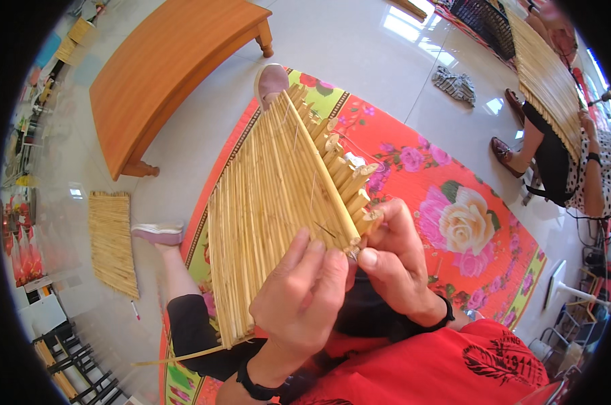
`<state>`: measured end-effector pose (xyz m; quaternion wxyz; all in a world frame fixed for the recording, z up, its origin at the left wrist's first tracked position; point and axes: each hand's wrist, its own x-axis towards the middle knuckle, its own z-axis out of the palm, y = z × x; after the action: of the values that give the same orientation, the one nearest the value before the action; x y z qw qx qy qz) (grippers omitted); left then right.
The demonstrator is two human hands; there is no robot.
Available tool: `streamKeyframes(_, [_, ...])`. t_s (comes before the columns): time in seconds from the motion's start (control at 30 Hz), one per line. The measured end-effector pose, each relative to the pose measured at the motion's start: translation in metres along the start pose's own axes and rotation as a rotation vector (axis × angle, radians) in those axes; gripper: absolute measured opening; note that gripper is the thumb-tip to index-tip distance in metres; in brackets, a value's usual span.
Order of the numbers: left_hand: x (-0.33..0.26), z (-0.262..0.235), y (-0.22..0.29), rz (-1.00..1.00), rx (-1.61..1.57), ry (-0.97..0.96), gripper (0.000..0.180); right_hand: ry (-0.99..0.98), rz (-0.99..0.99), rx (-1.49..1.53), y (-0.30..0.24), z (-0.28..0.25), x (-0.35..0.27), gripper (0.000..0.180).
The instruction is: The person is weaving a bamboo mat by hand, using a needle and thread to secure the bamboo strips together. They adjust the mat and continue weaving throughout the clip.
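A mat of yellow reed stalks [258, 196] lies slanted across my lap, with one long stalk along its right edge. My right hand [400, 263] pinches the mat's near right corner between thumb and fingers. Close beside that corner is my left hand [302, 290], its fingers drawn together; what they hold, if anything, is hidden. A thin dark needle [325, 230] shows against the stalks just above the left fingertips. Pale thread [313, 192] runs over the mat near its right edge. Cut stalk ends [359, 179] jut out beyond that edge.
A red flowered floor mat [467, 270] lies under me on the tiles. At upper left stands a low wooden table [177, 67]; below it lies a smaller reed panel [113, 243]. Another person [569, 148] sits at upper right with a reed mat. A grey cloth [454, 86] lies between.
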<state>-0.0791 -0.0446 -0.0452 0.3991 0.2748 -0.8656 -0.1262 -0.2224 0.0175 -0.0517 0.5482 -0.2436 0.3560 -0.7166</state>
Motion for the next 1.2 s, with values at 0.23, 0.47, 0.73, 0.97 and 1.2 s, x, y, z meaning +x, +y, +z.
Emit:
streamKeyframes(0.23, [0.029,-0.035,-0.029,0.024,0.020,0.034,0.038,0.094,-0.491,-0.917,-0.040,-0.009,0.014,0.023])
streamKeyframes(0.47, [0.027,-0.146,-0.050,-0.095,-0.212,-0.082,0.034,-0.222,-0.494,-1.114,-0.096,0.048,0.053,0.015])
streamKeyframes(0.73, [-0.046,-0.220,-0.026,-0.132,-0.369,-0.121,0.029,-0.926,0.637,-0.739,-0.052,0.122,0.059,0.023])
streamKeyframes(0.97, [-0.103,-0.219,-0.001,-0.174,-0.484,-0.137,0.027,-0.996,0.923,-0.407,0.009,0.141,0.009,0.013])
streamKeyframes(1.2, [-0.113,-0.218,-0.012,-0.122,-0.496,-0.050,0.029,-0.972,0.799,-0.266,0.024,0.138,-0.002,0.017])
